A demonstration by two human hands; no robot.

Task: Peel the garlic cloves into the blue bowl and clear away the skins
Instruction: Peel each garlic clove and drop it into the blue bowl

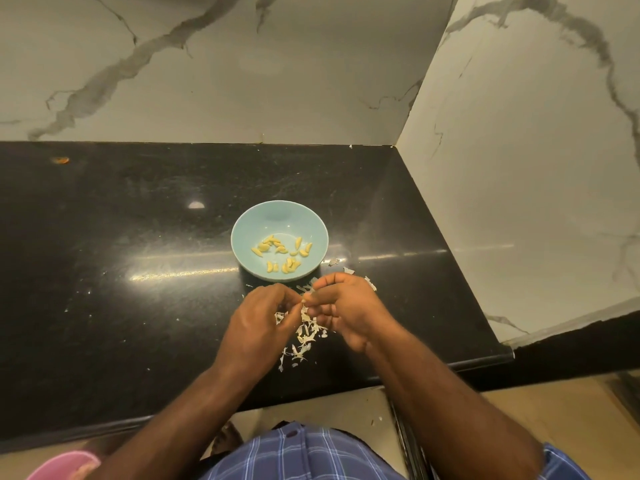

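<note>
Both hands meet just in front of the blue bowl, at abt 6 o'clock from it. Left hand & right hand have fingertips pressed together round a small thing btwn them. Prob a garlic clove being stripped, but it's too hidden by the fingers to confirm. So: each hand is pinching that small item, fingers curled in.

Peeled garlic cloves, yellowish, lie loose in the bowl's bottom, over a dozen. Bowl sits on the black countertop, near enough that a finished clove only needs a short toss fwd, likely why the work is done right at its near rim.

Garlic skins are heaped directly under the hands, w/ more flakes at 4–5 o'clock of the bowl, just beside its rim. They drop where they're pulled off, so the pile stays compact for later clearing.

Judgement: peeling is well along; skin clearing not yet begun. A pink container shows at the view's 7 o'clock, below counter level; use unclear.
</note>
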